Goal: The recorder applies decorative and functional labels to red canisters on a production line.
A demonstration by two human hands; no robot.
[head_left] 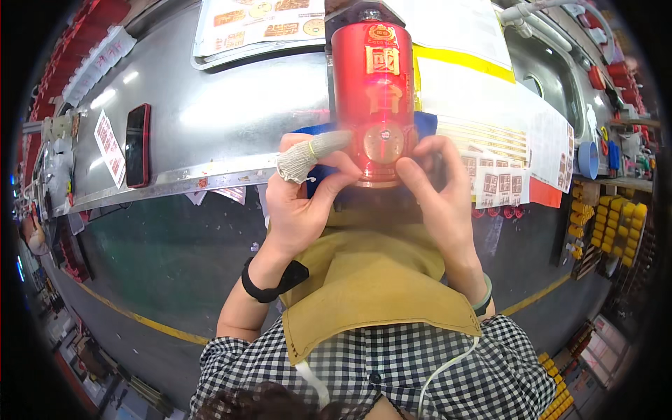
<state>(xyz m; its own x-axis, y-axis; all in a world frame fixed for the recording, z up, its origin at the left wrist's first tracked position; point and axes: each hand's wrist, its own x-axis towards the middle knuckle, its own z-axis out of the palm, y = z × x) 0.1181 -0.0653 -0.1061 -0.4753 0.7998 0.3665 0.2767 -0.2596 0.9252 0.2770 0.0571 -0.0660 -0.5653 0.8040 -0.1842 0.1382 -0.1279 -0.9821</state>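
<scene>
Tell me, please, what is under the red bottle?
Blue material shows at both sides of the red bottle, near its lower end. What lies directly beneath is covered.

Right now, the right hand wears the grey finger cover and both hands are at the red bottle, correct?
No: the head view shows the grey finger cover on the left hand, not the right hand. Both are at the red bottle.

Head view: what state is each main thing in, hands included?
Red bottle: front facing camera; standing or lying unclear
Left hand: curled at the bottle's lower end
Right hand: curled at the bottle's lower end
Knitted finger cover: worn on left hand
Phone: lying, upper face dark
Black wristband: worn
</scene>
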